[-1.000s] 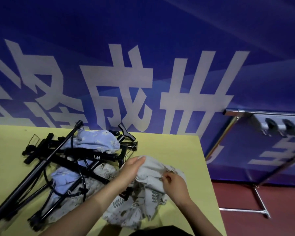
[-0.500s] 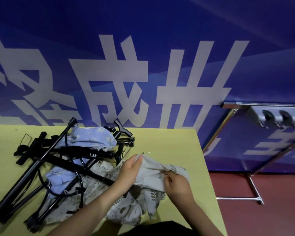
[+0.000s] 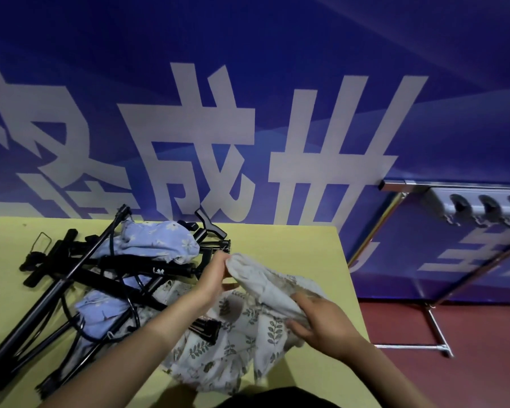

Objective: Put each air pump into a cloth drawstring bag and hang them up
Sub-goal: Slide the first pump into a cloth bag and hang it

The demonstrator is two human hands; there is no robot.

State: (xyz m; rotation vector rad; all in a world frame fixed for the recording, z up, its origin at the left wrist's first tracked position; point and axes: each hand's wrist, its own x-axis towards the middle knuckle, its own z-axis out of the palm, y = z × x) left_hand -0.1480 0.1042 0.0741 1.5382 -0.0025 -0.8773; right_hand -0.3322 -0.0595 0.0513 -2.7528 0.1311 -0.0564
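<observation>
— Since a second ago, our right hand (image 3: 321,322) has slid nearer along the leaf-print bag (image 3: 236,334), while our left hand (image 3: 215,272) stays at its far end, beside the pile of pumps (image 3: 106,272).

— How do we do this step well?

— We judge we are opening the bag: find the drawstring mouth, spread it wide, keep the cloth off the tangled hoses.

— And the fingers?

— Left fingers (image 3: 223,260) are curled, pinching the pale rolled edge. Right fingers (image 3: 298,325) are curled round the cloth's middle, thumb on top. The bag lies on the yellow table (image 3: 292,245), near its right edge; the rack (image 3: 430,184) stands well apart, far right.
</observation>
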